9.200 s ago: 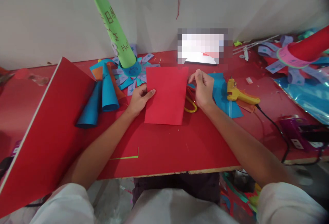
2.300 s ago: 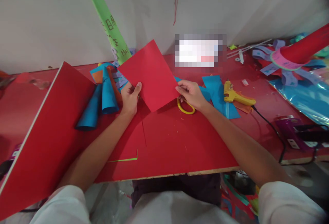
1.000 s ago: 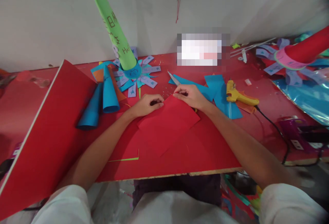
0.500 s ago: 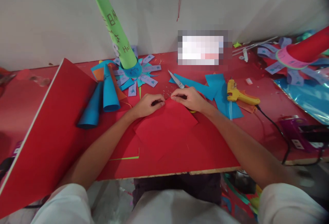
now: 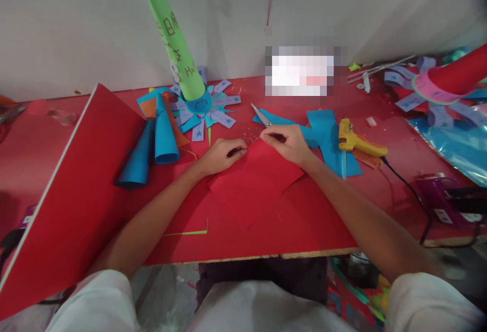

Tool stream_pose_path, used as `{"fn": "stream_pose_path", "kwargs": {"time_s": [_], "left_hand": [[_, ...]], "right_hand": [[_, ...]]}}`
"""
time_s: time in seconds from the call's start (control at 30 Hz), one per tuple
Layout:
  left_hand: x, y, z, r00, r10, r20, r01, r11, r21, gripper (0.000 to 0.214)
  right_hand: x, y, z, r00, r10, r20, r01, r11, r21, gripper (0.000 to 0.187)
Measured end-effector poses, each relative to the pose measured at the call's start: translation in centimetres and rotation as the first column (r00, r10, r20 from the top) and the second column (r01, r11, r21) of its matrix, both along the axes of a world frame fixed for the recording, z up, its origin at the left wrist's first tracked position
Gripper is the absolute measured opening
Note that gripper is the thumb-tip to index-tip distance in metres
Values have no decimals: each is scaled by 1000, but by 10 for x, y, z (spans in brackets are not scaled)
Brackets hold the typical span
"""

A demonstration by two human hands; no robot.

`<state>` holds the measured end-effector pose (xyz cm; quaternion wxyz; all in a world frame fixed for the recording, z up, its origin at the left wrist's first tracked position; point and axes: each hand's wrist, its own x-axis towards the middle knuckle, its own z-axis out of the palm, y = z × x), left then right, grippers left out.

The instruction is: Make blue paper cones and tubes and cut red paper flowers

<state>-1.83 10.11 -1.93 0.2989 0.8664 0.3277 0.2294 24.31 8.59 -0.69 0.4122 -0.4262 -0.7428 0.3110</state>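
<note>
A square sheet of red paper lies turned corner-up on the red table, in front of me. My right hand pinches its far corner between thumb and fingers. My left hand is closed in a pinch at the sheet's upper left edge. Just beyond my right hand lie scissors, blades pointing away to the left; their handles are hidden by the hand. Pieces of blue paper lie beside and under the blades.
Two blue paper cones stand left of my hands, beside a tilted red board. Behind them rises a green paper tube on a petalled base. A yellow glue gun with a cord lies right, near a purple power strip.
My right hand has shifted slightly right and up with the far corner of the red paper, and the sheet has slid right. My left hand has barely moved, so the hands are further apart.
</note>
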Motion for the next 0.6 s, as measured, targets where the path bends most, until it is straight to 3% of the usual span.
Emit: {"fn": "stream_pose_path", "kwargs": {"time_s": [0.33, 0.47, 0.6], "left_hand": [[-6, 11, -5, 971, 161, 178, -139, 982, -128, 29], [-8, 14, -1, 978, 191, 83, -195, 980, 49, 21], [0, 7, 5, 987, 128, -94, -103, 965, 240, 17]], "right_hand": [[39, 28, -13, 930, -254, -266, 245, 967, -66, 39], [30, 20, -7, 938, -227, -263, 214, 974, -76, 42], [8, 4, -1, 955, -167, -246, 145, 984, -106, 46]]}}
